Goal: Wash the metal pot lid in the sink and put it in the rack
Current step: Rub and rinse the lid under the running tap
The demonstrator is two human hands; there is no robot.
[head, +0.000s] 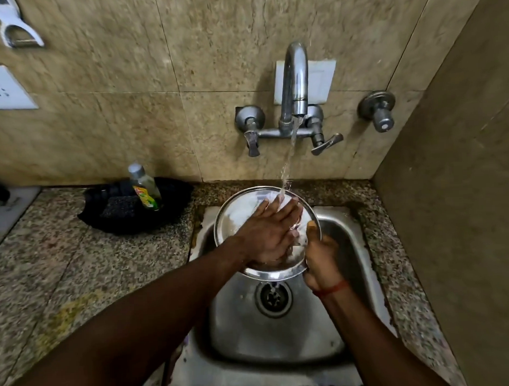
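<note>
While tap water runs onto it, the metal pot lid tilts above the sink, right hand gripping its right rim, left hand pressed flat, fingers straight, on its face.

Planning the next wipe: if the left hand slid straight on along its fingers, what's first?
The left hand would first meet the water stream, then probably the far rim of the pot lid.
</note>
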